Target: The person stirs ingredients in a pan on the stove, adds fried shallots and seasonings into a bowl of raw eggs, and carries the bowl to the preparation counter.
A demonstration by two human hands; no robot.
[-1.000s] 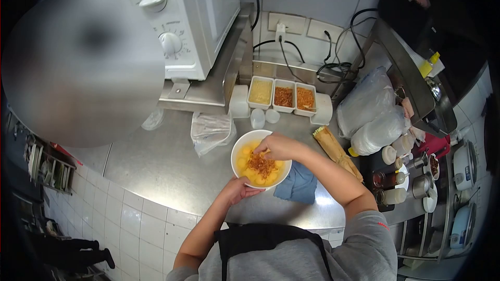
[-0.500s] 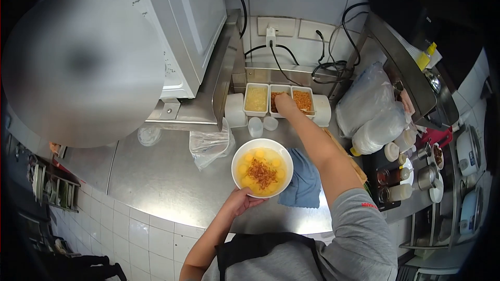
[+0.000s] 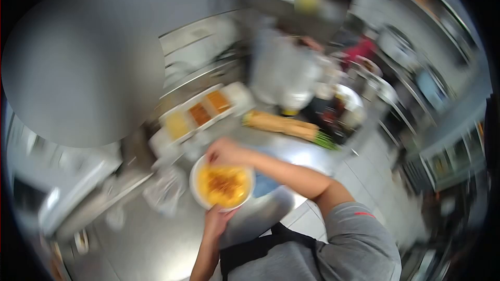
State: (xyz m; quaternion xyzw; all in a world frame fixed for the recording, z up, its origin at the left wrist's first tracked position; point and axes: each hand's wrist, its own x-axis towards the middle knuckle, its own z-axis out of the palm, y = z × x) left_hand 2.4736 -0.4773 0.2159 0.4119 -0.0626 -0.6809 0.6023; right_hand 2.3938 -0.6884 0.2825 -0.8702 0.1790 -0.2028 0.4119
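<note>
A white bowl (image 3: 195,190) holds yellow egg yolks with reddish-brown flakes (image 3: 225,183) heaped in the middle. My left hand (image 3: 219,218) grips its near rim. Over the bowl's far edge is my right hand (image 3: 223,152), fingers bunched together and pointing down; motion blur hides what is between them. Beyond the bowl stand three small white tubs: one with pale yellow bits (image 3: 177,125), one with dark reddish-brown flakes (image 3: 199,114), one with orange bits (image 3: 217,102). A blue cloth (image 3: 266,179) lies beside the bowl, partly under my right forearm.
A brown paper wrap (image 3: 281,124) with green stalks lies right of the tubs. Behind it are a large plastic bag (image 3: 286,70) and bottles. A crumpled clear bag (image 3: 165,190) sits left of the bowl. The steel counter (image 3: 156,244) runs along the front.
My right hand has come back from the middle tub to above the bowl. My left hand stays on the rim. The view has swung to the right and blurred.
</note>
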